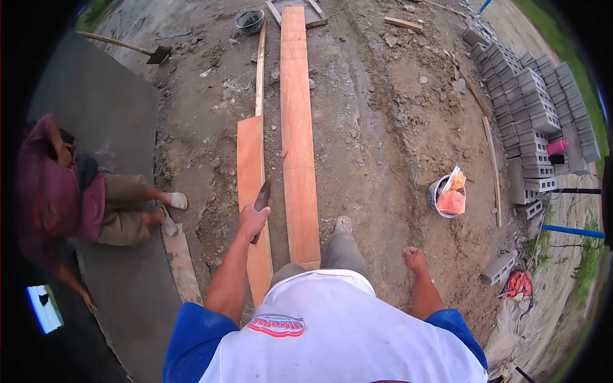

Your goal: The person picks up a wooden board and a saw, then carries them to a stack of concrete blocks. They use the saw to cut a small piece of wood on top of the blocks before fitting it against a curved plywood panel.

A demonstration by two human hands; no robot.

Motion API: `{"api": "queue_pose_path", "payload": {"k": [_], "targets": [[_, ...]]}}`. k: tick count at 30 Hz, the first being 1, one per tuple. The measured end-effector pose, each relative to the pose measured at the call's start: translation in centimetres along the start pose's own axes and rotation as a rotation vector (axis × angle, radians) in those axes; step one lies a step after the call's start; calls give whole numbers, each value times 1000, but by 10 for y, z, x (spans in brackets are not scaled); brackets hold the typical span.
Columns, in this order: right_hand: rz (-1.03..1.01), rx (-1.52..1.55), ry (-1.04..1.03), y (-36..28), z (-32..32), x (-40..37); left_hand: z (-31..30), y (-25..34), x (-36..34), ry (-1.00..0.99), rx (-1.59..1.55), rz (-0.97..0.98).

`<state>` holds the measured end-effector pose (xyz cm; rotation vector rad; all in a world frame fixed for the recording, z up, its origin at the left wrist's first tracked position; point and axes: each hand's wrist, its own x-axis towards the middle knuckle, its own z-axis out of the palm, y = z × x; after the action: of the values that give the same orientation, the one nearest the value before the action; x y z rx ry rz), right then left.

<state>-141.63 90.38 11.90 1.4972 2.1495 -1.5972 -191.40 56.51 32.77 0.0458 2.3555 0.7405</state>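
My left hand (254,222) is closed around the dark handle of a handsaw (262,196), whose thin blade points forward and up. The blade tip appears over the left edge of a long reddish plywood strip (297,127) that runs away from my feet. Beneath my left forearm lies a shorter plywood strip (249,150), with a narrow timber (260,76) along it. Out to my right side, over bare soil, my right hand (414,258) hangs with its fingers curled in, and no object shows in it.
Left, a co-worker (70,191) sits by a grey concrete slab (131,287). A bucket (439,203) with orange and pink items stands right, before stacked hollow blocks (530,115). Another bucket (249,23), a wooden frame (317,23) and a long-handled tool (128,46) lie ahead.
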Motion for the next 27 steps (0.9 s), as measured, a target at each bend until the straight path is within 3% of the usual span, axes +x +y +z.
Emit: {"api": "queue_pose_path", "payload": {"k": [1, 4, 7, 8, 11, 13, 15, 18, 21, 22, 24, 27], "targets": [[-117, 6, 8, -33, -31, 18, 0, 9, 9, 23, 41, 32], [-163, -4, 97, -62, -89, 92, -1, 17, 18, 46, 110, 3], [-47, 42, 9, -138, -120, 120, -6, 25, 11, -22, 161, -138], [-14, 95, 7, -143, -120, 135, -3, 28, 8, -58, 177, -192], [-92, -164, -99, -115, -110, 198, 15, 15, 15, -167, 189, -323], [24, -307, -249, -146, -99, 217, 23, 15, 24, -246, 227, -370], [4, -466, -362, -162, -90, 249, 32, 21, 41, -287, 236, -443], [88, -534, -428, -232, -89, 302, 46, 20, 94, -414, 261, -458], [233, -460, -420, -327, -100, 364, 22, 74, 150, -490, 167, -546], [139, -418, -511, -341, -108, 399, 15, 92, 172, -491, 198, -542], [-137, -524, -381, -399, -114, 459, -12, 139, 219, -355, 147, -496], [-121, -456, -277, -500, -119, 526, -38, 175, 268, -62, 27, -349]]}}
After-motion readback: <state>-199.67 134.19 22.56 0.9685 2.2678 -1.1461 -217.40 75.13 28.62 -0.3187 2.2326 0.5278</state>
